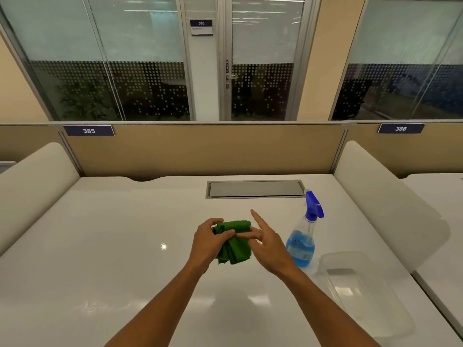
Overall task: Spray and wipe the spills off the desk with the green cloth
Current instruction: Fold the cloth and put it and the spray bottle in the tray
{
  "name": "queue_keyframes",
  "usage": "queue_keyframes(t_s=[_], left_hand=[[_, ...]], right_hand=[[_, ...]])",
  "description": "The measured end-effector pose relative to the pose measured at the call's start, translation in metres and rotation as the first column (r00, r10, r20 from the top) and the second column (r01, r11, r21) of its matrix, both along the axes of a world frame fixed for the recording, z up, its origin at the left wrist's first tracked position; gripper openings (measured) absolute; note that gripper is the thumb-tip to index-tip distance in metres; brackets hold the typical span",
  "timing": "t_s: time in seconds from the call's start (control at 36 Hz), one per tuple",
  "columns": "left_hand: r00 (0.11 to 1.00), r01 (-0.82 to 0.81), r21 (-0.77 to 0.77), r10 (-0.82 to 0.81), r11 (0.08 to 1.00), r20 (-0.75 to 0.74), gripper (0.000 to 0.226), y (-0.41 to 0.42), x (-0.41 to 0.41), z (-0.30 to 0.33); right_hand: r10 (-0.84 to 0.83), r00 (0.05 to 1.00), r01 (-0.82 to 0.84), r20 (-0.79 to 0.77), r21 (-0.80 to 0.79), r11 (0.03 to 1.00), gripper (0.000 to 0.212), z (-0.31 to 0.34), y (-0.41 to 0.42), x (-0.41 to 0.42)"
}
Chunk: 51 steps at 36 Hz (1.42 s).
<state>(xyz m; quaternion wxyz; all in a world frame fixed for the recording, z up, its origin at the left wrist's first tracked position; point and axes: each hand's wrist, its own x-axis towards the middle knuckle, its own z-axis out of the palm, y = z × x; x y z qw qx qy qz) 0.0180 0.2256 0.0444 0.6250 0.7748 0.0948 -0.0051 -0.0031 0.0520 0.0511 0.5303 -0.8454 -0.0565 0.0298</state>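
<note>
Over the white desk, the left hand is closed around the bunched green cloth. The right hand touches it, fingers loosely spread, gripping nothing. A clear plastic container lies right, the blue spray bottle just beyond.

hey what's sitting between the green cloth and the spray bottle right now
Only the right hand: in the head view its fingers touch the green cloth, which the left hand grips. Past it, bare white desk runs to the spray bottle.
</note>
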Motion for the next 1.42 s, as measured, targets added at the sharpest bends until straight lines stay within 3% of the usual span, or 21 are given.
queue_keyframes(t_s=[0.11, 0.25, 0.36, 0.44, 0.61, 0.78, 0.94, 1.14, 1.31, 1.42], left_hand=[[0.996, 0.071, -0.139, -0.078, 0.988, -0.048, 0.032, 0.001, -0.001, 0.004], [0.968, 0.208, -0.337, -0.242, 0.918, -0.063, 0.026, -0.006, -0.004, 0.007], [0.945, 0.276, -0.345, -0.319, 0.897, -0.075, 0.028, -0.021, -0.004, 0.004], [0.936, 0.311, -0.260, -0.343, 0.914, -0.084, 0.027, -0.037, -0.004, -0.001], [0.902, 0.431, 0.108, -0.431, 0.896, -0.026, 0.034, -0.083, -0.009, -0.012], [0.820, 0.573, 0.113, -0.567, 0.812, -0.078, 0.030, -0.151, -0.018, -0.010], [0.697, 0.716, 0.128, -0.695, 0.686, -0.176, 0.041, -0.229, -0.023, -0.009], [0.662, 0.749, 0.300, -0.673, 0.591, -0.330, 0.035, -0.290, -0.029, -0.023], [0.634, 0.752, 0.519, -0.662, 0.407, -0.400, 0.047, -0.316, -0.033, -0.038], [0.620, 0.723, 0.650, -0.635, 0.235, -0.461, 0.057, -0.321, -0.029, -0.052]], right_hand=[[-0.196, 0.980, 0.198, -0.032, 0.086, 0.976, 0.050, -0.002, -0.021, 0.004], [-0.100, 0.955, 0.170, -0.277, 0.239, 0.956, 0.063, -0.009, -0.042, -0.002], [-0.104, 0.940, 0.204, -0.324, 0.293, 0.934, 0.056, -0.015, -0.057, -0.011], [-0.183, 0.922, 0.271, -0.342, 0.230, 0.935, 0.052, -0.020, -0.073, -0.019], [-0.321, 0.875, 0.412, -0.362, 0.210, 0.887, 0.035, -0.021, -0.111, -0.046], [-0.518, 0.756, 0.616, -0.400, 0.166, 0.770, 0.028, -0.016, -0.166, -0.076], [-0.639, 0.662, 0.706, -0.392, 0.039, 0.707, 0.048, -0.019, -0.230, -0.088], [-0.683, 0.629, 0.664, -0.370, -0.200, 0.720, 0.050, -0.030, -0.272, -0.100], [-0.669, 0.651, 0.565, -0.359, -0.359, 0.743, 0.041, -0.042, -0.281, -0.103], [-0.649, 0.671, 0.478, -0.359, -0.460, 0.748, 0.042, -0.049, -0.278, -0.099]])
